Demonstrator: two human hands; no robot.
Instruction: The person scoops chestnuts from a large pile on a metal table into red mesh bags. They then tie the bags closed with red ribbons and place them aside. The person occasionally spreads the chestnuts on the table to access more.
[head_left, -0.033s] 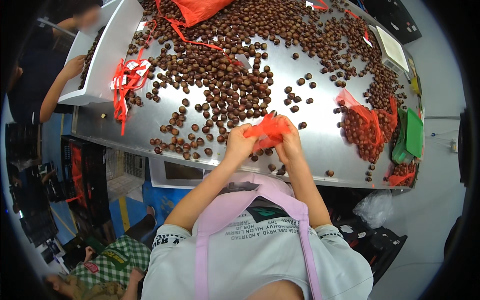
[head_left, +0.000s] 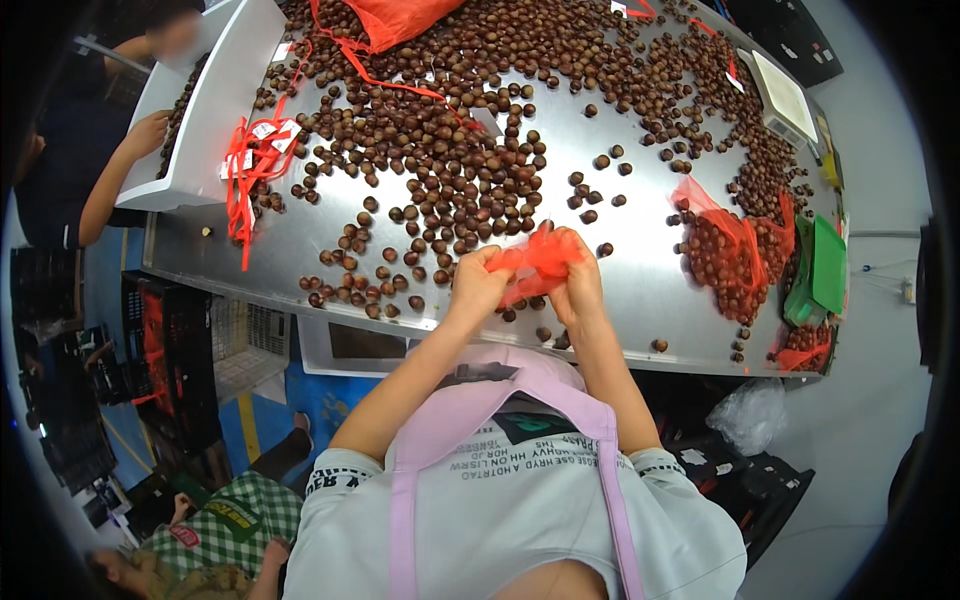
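Both my hands hold a piece of red mesh netting, likely a net bag [head_left: 535, 262], above the near edge of the metal table [head_left: 640, 280]. My left hand [head_left: 478, 285] pinches its left side. My right hand [head_left: 580, 285] has its fingers closed on the right side. The netting is bunched and see-through, and my fingertips are partly hidden by it. Loose brown chestnuts [head_left: 480, 190] spread over the table just beyond my hands, and a few lie under and beside them.
A filled red net bag [head_left: 735, 255] lies at the right, beside a green container [head_left: 828, 265]. Red labelled strips [head_left: 262, 150] lie by a white bin [head_left: 225, 110] at the left, where a co-worker's hand [head_left: 150, 133] reaches in. Another person in a checked apron [head_left: 240, 520] is at lower left.
The red netting between my hands has shifted and looks slightly more spread. My hands stay nearly in the same place.
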